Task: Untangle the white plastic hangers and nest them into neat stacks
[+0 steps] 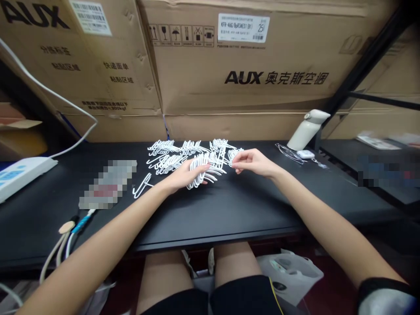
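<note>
My left hand point(183, 175) is closed round a bundle of white hooks point(197, 169), their curved ends pointing down over the black tabletop. To its right, my right hand point(251, 162) has its fingers pinched together at the edge of a small bunch of white hooks point(234, 154); whether a hook is between the fingertips is hidden. More white hooks lie in groups behind and beside my left hand, including a back-left group point(161, 146), a back-middle group point(190, 147) and a back-right group point(219, 144). A few loose hooks point(142, 185) lie left of my left wrist.
Large cardboard boxes point(197, 96) stand behind the black table point(210, 218). At right are a cream bottle point(305, 133), glasses point(288, 152) and a small white case point(305, 154). A blurred-out phone-like object point(110, 183), cables point(67, 240) and a white power strip point(28, 175) lie left.
</note>
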Tool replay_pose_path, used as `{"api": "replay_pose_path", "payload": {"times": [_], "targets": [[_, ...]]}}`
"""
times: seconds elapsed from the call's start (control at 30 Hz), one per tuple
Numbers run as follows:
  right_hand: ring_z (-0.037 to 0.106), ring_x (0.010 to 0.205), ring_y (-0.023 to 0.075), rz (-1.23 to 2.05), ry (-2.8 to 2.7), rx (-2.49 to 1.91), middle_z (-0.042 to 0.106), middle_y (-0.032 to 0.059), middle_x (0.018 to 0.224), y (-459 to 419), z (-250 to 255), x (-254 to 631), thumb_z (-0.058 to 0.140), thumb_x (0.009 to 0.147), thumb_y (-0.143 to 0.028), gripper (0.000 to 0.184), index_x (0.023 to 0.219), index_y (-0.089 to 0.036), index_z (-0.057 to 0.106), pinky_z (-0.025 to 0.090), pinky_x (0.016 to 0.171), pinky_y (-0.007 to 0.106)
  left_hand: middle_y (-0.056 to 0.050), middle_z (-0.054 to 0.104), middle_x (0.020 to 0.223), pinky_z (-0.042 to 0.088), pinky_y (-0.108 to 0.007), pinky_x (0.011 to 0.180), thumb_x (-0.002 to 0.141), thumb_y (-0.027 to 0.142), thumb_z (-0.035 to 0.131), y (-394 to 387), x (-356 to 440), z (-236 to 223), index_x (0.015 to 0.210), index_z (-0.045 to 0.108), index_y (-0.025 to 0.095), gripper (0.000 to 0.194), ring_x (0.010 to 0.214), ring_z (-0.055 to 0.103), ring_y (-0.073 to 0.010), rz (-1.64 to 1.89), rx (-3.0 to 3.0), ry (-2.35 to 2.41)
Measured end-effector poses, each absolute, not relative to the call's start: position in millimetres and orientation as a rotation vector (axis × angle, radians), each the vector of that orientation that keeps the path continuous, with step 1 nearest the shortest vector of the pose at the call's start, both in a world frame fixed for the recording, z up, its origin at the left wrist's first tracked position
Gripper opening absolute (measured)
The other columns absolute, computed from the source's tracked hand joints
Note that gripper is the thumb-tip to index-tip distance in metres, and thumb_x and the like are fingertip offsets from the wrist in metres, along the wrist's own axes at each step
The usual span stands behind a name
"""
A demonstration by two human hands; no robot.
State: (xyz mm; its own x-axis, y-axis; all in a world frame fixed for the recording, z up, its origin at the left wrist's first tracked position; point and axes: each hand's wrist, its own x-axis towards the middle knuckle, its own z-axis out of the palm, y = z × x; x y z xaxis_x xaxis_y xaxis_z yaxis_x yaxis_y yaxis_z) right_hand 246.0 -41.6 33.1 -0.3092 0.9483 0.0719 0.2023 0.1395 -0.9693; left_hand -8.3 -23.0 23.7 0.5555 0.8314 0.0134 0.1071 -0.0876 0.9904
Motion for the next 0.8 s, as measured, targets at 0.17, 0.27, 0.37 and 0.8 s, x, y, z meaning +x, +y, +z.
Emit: {"api": "replay_pose_path", "payload": {"times": [0.17,0.27,0.37,0.8], "targets": [[0.064,0.059,0.0125,1.338,-1.775,-1.076,0.067,0.0022,0.066,-45,25,236,0.075,0.069,-0.034,0.026,0.078,-0.012,0.066,0.055,0.063,0.027,-0.007,0.069,0.091,0.056,-0.037,0.075,0.078,0.044,0.063,-23,-8,22,0.097,0.062,0.018,0.033,0.086,0.067,-0.023,0.671,1.557,0.789],[0.065,0.06,0.0124,1.387,-1.793,-1.071,0.067,0.0027,0.068,-49,24,230,0.073,0.071,-0.033,0.025,0.081,-0.011,0.066,0.055,0.064,0.027,-0.007,0.07,0.088,0.056,-0.036,0.074,0.076,0.043,0.064,-23,-8,21,0.095,0.063,0.017,0.032,0.082,0.068,-0.0226,0.669,1.56,0.778],[0.065,0.061,0.0123,1.405,-1.776,-1.08,0.067,0.0028,0.067,-51,25,227,0.073,0.071,-0.032,0.024,0.081,-0.011,0.066,0.055,0.065,0.027,-0.009,0.072,0.09,0.055,-0.036,0.074,0.077,0.044,0.064,-24,-7,19,0.097,0.063,0.016,0.034,0.082,0.069,-0.0236,0.637,1.577,0.748],[0.064,0.059,0.0122,1.437,-1.758,-1.124,0.067,0.0022,0.068,-54,27,224,0.076,0.067,-0.033,0.026,0.08,-0.012,0.069,0.055,0.064,0.027,-0.009,0.072,0.095,0.05,-0.035,0.082,0.079,0.049,0.059,-22,-9,17,0.097,0.063,0.014,0.04,0.086,0.067,-0.0235,0.695,1.787,0.824]]}}
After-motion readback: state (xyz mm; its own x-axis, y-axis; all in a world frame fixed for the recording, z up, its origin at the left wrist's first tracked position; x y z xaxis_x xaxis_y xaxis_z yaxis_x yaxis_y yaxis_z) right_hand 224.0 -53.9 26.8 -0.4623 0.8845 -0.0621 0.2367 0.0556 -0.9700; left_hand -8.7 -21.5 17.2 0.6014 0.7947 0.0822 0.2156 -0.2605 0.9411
